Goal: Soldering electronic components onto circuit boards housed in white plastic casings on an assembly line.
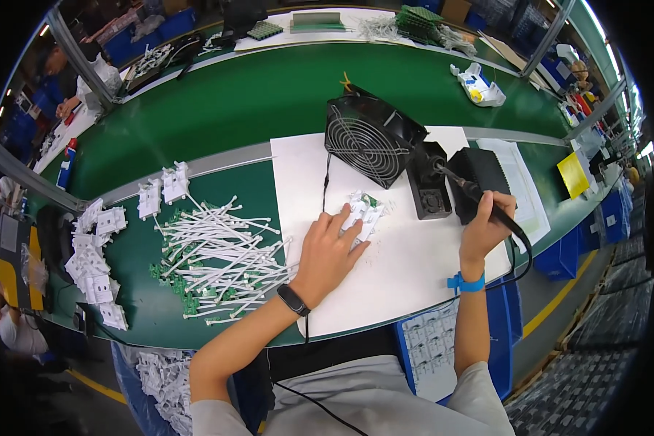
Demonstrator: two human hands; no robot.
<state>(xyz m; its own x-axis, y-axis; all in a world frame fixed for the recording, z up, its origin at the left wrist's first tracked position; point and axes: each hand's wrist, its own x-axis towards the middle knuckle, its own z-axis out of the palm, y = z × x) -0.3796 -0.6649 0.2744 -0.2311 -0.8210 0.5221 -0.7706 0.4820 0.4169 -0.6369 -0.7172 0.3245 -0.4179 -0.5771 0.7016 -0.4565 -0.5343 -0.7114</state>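
My right hand (491, 221) grips a soldering iron (463, 185) by its handle, fingers wrapped round it. The iron's tip end points to the black soldering stand (432, 192); whether it touches cannot be made out. On the white board (407, 269) my left hand (330, 251) holds down a white plastic housing (367, 216) with its fingertips. A small green circuit board (369, 200) shows at the housing's far end. Part of the housing is hidden under the fingers. A black fan with a wire guard (367, 142) stands just beyond it.
Left of the board lies a heap of white cables with green circuit boards (225, 254). White housings (91, 261) are piled further left. A black box (483, 178) stands beside the soldering stand. The green conveyor (269, 94) runs behind, bearing a white device (479, 86). The iron's cord (527, 258) loops by my right wrist.
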